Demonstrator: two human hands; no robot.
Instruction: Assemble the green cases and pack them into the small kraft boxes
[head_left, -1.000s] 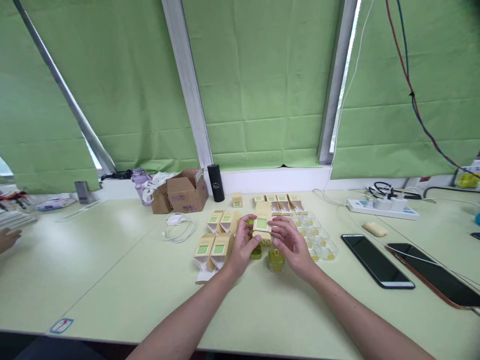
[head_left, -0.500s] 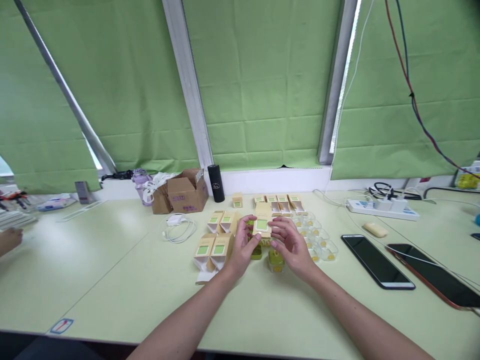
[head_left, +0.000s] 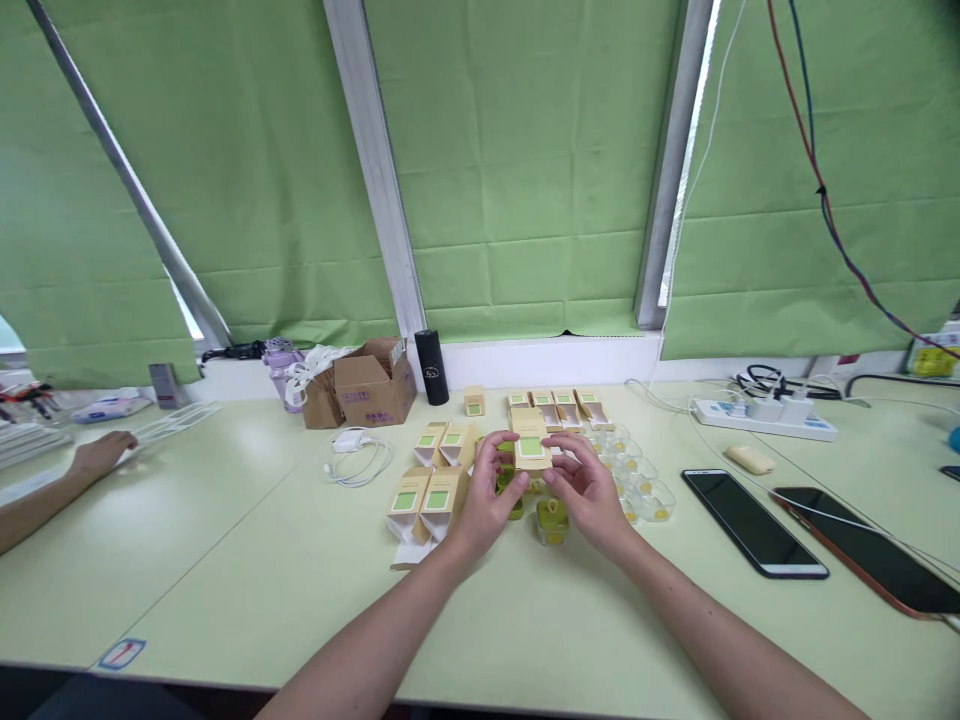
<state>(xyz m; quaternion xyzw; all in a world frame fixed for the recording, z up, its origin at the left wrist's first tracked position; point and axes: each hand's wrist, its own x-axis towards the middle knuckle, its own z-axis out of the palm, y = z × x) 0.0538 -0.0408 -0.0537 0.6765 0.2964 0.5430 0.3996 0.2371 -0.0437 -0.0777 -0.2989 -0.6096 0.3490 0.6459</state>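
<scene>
Between my two hands is a small tan cardboard box [head_left: 531, 440] with a green square on its front, raised above the table. My left hand [head_left: 489, 497] grips its left side and my right hand [head_left: 589, 490] its right side, fingers curled around the edges. Just below sits a clear cup with a green lid [head_left: 553, 522], near my right hand. More green lids [head_left: 516, 508] lie partly hidden behind my left fingers. Beside my left hand stand several open tan boxes [head_left: 422, 498]. Right of my right hand are several clear cups [head_left: 634, 470] with yellow bits inside.
Behind the hands stands a row of tan boxes [head_left: 555, 408]. A brown carton [head_left: 375, 385], black cylinder [head_left: 431, 367] and white charger cable [head_left: 360, 458] are at the back left. Two phones [head_left: 754, 522] and a power strip [head_left: 765, 420] lie right. A co-worker's hand [head_left: 105, 455] is far left.
The held box has shifted slightly right and tilted in my hands. At far left, the co-worker's arm has reached further in over the table.
</scene>
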